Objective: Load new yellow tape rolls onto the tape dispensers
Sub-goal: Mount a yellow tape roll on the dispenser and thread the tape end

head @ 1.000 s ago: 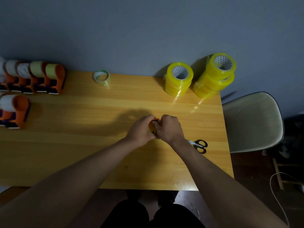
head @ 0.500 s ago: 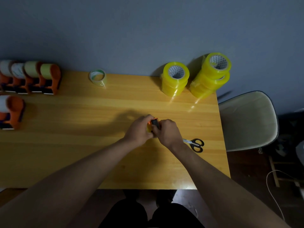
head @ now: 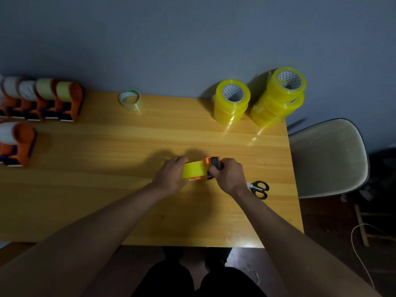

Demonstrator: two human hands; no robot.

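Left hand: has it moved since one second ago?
Yes. The left hand has shifted left, farther from the scissors, uncovering the yellow tape roll.

A: Dispenser count?
B: Row of dispensers [head: 40, 99] upper left, four clear, maybe a fifth cut off. One more [head: 18, 143] below, one in hand [head: 201, 170].
A: Yellow rolls?
B: Two stacks [head: 232, 105] [head: 278, 97], upper right, per-stack count unclear. One clear roll [head: 130, 100], one scissors [head: 259, 188].

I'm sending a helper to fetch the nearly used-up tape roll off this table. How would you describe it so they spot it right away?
Look along the far edge of the wooden table, by the wall. Between the orange dispensers on the left and the yellow roll stacks on the right, one small roll lies alone. It is thin, pale and clear, not bright yellow.
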